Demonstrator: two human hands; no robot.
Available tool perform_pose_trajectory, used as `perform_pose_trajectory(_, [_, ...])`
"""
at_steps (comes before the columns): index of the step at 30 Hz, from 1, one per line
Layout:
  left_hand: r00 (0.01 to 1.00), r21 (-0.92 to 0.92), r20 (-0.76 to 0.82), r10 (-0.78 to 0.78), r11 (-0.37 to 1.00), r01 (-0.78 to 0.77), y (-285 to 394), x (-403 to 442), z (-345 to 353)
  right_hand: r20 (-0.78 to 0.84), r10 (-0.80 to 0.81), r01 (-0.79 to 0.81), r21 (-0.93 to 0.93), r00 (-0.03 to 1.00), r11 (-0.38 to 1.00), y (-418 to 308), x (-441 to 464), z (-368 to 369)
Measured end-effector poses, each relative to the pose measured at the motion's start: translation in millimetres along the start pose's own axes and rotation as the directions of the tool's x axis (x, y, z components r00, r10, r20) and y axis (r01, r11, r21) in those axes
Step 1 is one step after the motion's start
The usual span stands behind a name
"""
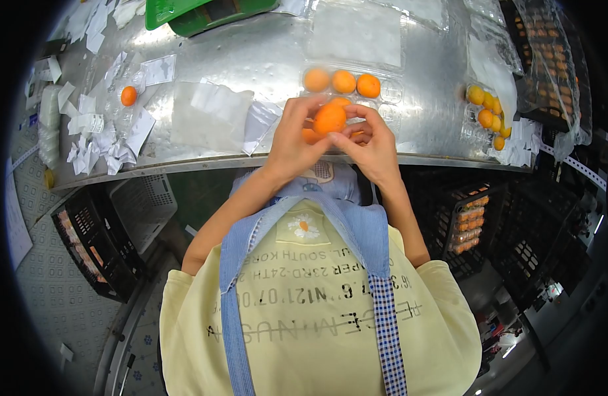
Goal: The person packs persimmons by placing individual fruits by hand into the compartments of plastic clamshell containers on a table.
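Note:
Near the front edge of the metal table, an orange mandarin (330,119) is held up between my two hands. My left hand (296,135) curls round its left side, fingers above and thumb below. From the other side, my right hand (371,146) grips it with bent fingers and thumb. Just beyond my hands lies a clear plastic tray (391,91) with round hollows. Three mandarins, one of them blurred (316,80), sit in its far row. More orange fruit shows under and between my hands, partly hidden by my fingers.
A green bin (205,18) stands at the far left. Crumpled paper (116,148) and a loose mandarin (128,96) lie on the left. Several yellow-orange fruits (487,112) are at the right, beside a black crate (548,66). Black crates (96,244) stand below the table.

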State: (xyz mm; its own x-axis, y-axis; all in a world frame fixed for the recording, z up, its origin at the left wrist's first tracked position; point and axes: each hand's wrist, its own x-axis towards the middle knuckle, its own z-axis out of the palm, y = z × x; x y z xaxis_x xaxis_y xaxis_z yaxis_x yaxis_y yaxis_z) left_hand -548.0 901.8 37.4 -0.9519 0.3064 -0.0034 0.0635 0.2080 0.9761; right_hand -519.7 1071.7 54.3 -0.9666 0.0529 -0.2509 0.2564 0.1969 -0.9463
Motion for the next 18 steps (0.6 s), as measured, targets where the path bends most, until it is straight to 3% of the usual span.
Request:
perform_pose_trajectory(2, [0.996, 0.145, -0.011, 0.092, 0.985, -0.089, 0.6, -0.3, 1.0, -0.003, 0.041, -0.041, -0.008, 0.999, 0.999, -4.0, -0.6, 6.7])
perform_pose_trajectory(8, [0.988, 0.204, -0.022, 0.156, 0.968, -0.148, 0.2, -2.1, 0.9, 0.048, 0.053, -0.060, 0.162, 0.997, 0.985, 7.7, 2.5, 10.9])
perform_pose_trajectory(11, [0.993, 0.072, 0.032, 0.112, 0.991, -0.114, 4.4, 0.4, -4.0, 0.091, 0.085, -0.113, 0.379, 0.992, 0.919, 7.1, 2.7, 6.1])
perform_pose_trajectory(14, [0.993, -0.261, 0.116, 0.039, 0.965, -0.007, 0.2, 1.7, -9.3, 0.131, 0.069, -0.113, 0.374, 0.989, 0.921, 13.0, 4.8, -3.3])
perform_pose_trajectory(17, [0.982, -0.435, 0.167, -0.093, 0.886, 0.158, -2.7, 0.9, -10.3, 0.151, 0.094, -0.142, 0.352, 0.984, 0.925, 12.6, 4.1, -7.5])
perform_pose_trajectory(18, [0.985, -0.422, 0.148, -0.089, 0.895, 0.144, -3.7, 1.0, -9.1, 0.140, 0.077, -0.122, 0.352, 0.987, 0.928, 13.1, 4.1, -6.7])
